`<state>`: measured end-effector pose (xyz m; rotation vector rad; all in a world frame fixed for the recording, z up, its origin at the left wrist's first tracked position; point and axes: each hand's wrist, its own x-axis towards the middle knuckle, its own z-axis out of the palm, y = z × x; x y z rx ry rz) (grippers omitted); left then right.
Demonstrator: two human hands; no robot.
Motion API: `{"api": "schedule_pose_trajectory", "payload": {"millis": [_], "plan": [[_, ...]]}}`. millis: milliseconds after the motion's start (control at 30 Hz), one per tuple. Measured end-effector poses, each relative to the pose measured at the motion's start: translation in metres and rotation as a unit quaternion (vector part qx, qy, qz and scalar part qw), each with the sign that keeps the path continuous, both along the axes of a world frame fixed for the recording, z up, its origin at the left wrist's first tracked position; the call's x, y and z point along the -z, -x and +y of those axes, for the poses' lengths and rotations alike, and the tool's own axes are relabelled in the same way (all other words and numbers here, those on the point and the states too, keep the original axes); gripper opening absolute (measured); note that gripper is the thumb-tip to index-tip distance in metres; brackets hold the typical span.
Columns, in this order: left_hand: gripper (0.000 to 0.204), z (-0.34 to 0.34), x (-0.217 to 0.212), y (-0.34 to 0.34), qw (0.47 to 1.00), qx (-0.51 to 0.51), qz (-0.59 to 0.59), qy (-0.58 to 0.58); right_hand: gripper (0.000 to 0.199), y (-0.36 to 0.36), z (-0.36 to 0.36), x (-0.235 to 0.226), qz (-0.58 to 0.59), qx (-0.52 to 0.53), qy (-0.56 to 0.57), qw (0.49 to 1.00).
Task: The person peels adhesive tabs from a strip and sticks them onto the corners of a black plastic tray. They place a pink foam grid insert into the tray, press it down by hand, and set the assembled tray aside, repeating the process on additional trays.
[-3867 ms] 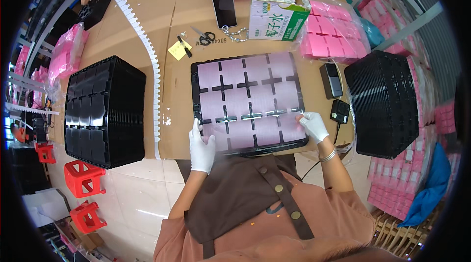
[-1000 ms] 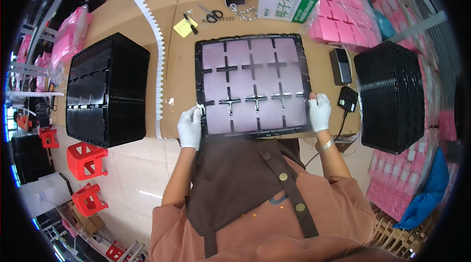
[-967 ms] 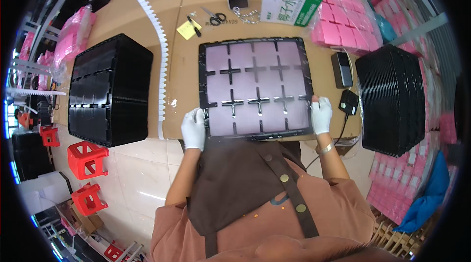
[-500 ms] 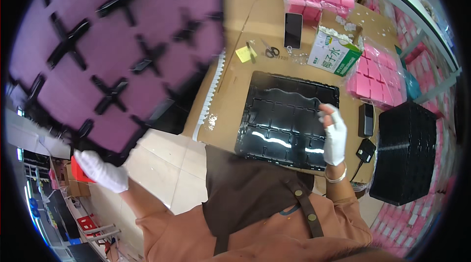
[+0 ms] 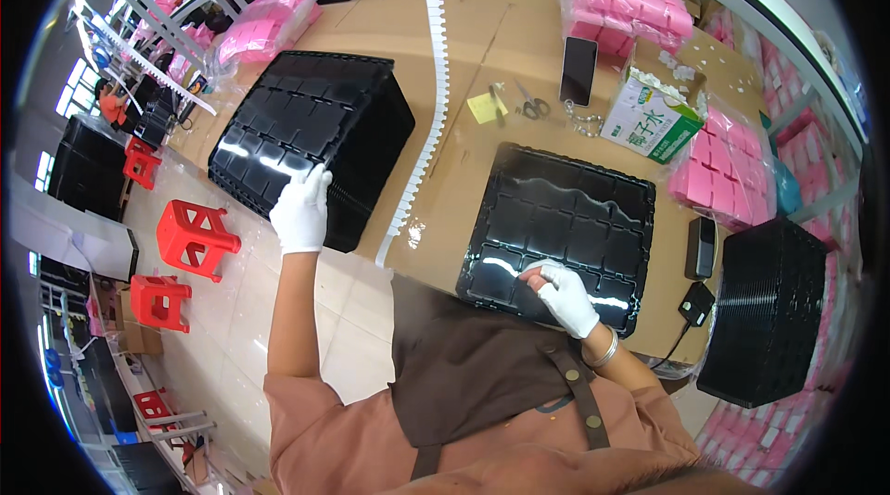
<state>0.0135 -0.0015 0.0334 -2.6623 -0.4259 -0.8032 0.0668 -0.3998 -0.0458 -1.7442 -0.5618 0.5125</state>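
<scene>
The left hand [image 5: 301,210] lay with fingers together on the stack of black trays [image 5: 311,138] (left of the table); the right hand [image 5: 567,296], fingers curled, pinched the empty tray's [image 5: 561,231] near edge, best kept flat.

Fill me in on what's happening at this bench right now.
A person in white gloves stands at a wooden table. The left hand rests on the near edge of a stack of black trays at the left; the right hand touches the near edge of a single empty black tray lying flat in front. Pink packs and a carton sit behind.
</scene>
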Motion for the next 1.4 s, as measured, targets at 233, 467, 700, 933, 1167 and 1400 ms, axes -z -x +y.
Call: {"api": "schedule_pose_trajectory", "payload": {"millis": [233,467,700,933,1167,1400], "plan": [[0.02,0.001,0.007,0.006,0.989,-0.072,0.052,0.117,0.022,-0.002,-0.005,0.013,0.018,0.026,0.029,0.999],[0.016,-0.04,0.028,0.006,0.982,0.073,-0.027,0.171,0.024,-0.016,-0.005,0.028,0.065,0.064,0.055,0.994],[0.027,-0.064,0.169,0.007,0.955,-0.075,0.044,0.282,0.032,-0.02,0.036,0.017,0.028,-0.048,0.059,0.997],[0.047,-0.118,0.151,0.063,0.81,-0.146,0.046,0.566,0.023,-0.022,0.056,0.036,0.119,-0.043,0.045,0.991],[0.035,-0.128,0.121,0.052,0.428,-0.059,-0.153,0.889,0.018,0.002,0.128,0.054,0.092,0.007,0.012,0.996],[0.037,-0.161,0.128,0.039,0.463,0.019,-0.226,0.857,0.012,0.026,0.152,0.046,0.138,0.059,-0.047,0.988]]}}
